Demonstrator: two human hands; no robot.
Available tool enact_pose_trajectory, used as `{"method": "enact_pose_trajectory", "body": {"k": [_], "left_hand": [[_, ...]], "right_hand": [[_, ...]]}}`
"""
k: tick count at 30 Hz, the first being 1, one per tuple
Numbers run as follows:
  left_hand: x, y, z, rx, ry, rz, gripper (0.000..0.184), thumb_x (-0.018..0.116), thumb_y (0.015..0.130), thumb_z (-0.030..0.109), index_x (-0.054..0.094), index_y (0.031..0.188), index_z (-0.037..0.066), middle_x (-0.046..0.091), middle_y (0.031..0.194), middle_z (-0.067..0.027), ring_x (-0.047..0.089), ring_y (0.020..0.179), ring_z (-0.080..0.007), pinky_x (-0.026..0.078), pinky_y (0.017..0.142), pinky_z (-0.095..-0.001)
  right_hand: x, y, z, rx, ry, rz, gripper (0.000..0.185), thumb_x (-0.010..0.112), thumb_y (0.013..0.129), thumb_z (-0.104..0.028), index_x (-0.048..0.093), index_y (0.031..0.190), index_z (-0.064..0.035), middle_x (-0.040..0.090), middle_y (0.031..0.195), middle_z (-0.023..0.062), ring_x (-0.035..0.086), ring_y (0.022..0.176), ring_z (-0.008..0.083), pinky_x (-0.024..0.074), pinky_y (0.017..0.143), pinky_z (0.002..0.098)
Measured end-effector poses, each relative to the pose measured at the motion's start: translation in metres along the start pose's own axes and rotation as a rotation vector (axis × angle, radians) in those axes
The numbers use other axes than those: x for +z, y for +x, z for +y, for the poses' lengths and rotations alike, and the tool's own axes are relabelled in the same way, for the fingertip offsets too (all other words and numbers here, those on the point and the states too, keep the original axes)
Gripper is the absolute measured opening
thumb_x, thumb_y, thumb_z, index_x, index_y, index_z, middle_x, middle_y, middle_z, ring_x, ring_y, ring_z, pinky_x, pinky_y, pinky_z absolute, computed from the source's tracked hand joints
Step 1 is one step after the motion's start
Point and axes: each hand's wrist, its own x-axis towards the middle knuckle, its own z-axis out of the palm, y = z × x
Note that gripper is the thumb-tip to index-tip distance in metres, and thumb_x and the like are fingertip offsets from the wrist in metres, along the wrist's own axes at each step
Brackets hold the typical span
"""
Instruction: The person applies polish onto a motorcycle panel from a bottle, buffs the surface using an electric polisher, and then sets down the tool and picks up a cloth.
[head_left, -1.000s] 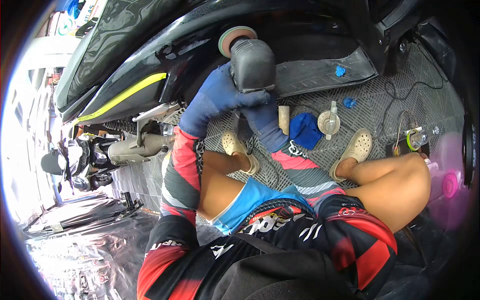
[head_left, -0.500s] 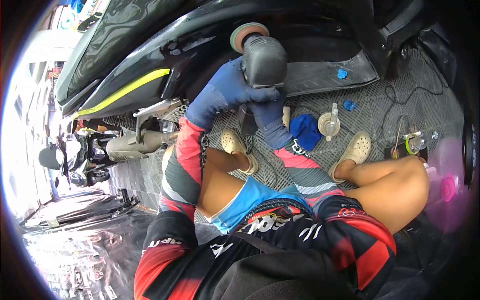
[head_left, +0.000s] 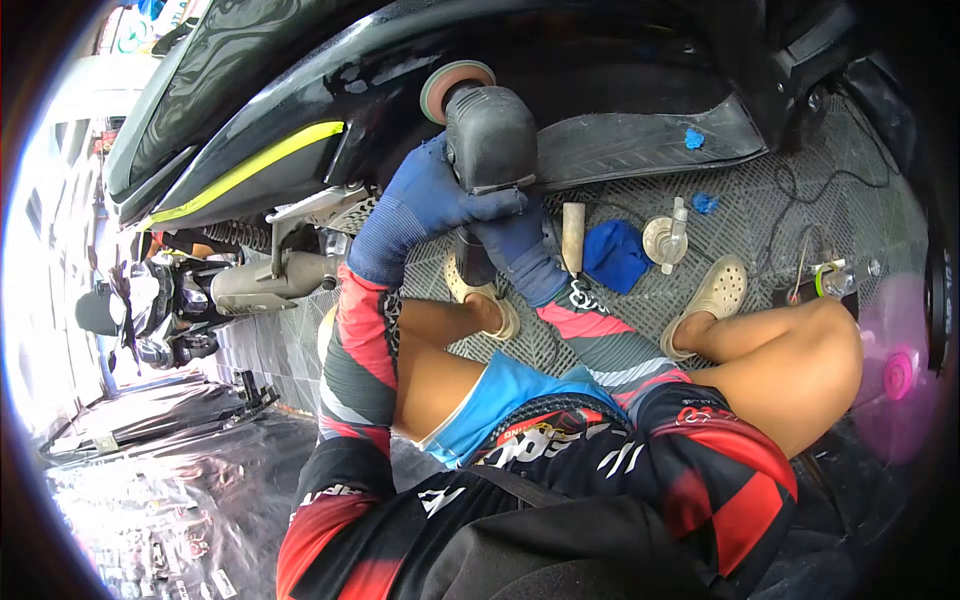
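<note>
A black power tool (head_left: pixel 491 135) with a round pad (head_left: pixel 452 88) is between both gloved hands, its pad at the dark glossy vehicle panel (head_left: pixel 385 100). My left hand (head_left: pixel 425 195), in a blue glove, is closed around the near side of the tool's head. Just to the right and below, my right hand (head_left: pixel 515 240) is closed on the tool's lower part, its fingers partly hidden. Whether the pad touches the panel cannot be made out. A yellow-green strip (head_left: pixel 250 172) runs along the bodywork to the left.
On the patterned floor (head_left: pixel 630 320) are a pale cylinder (head_left: pixel 573 238), a blue cloth (head_left: pixel 614 257), a clear bottle (head_left: pixel 666 243) and a blue crumpled piece (head_left: pixel 705 204). Another blue piece (head_left: pixel 694 139) lies on the footboard (head_left: pixel 640 150). A cable (head_left: pixel 785 210) curls at right; an exhaust (head_left: pixel 270 283) is left.
The tool and both hands first moved right, then back left and slightly down along the panel. Both hands kept their hold. The view has shifted slightly.
</note>
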Motion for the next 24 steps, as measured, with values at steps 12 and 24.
{"method": "enact_pose_trajectory", "body": {"k": [12, 24], "left_hand": [[0.011, 0.025, 0.021, 0.113, -0.063, -0.031, 0.057, 0.091, 0.070, 0.026, 0.068, 0.117, 0.003, 0.072, 0.110, -0.0078, 0.067, 0.101, -0.0157, 0.053, 0.092, -0.0333], [0.048, 0.091, 0.053, 0.140, 0.095, -0.183, 0.056, 0.090, 0.072, 0.030, 0.068, 0.118, 0.006, 0.073, 0.109, -0.0073, 0.068, 0.099, -0.0170, 0.054, 0.092, -0.0333]], "right_hand": [[-0.026, 0.022, -0.017, 0.058, -0.033, 0.022, 0.035, 0.080, 0.072, -0.013, 0.066, 0.103, -0.0034, 0.068, 0.104, 0.0090, 0.067, 0.096, 0.0205, 0.0547, 0.085, 0.0378], [-0.083, 0.042, -0.014, 0.063, 0.180, 0.177, 0.042, 0.078, 0.077, -0.016, 0.062, 0.114, -0.0030, 0.065, 0.113, 0.0107, 0.064, 0.105, 0.0223, 0.0525, 0.090, 0.0372]]}}
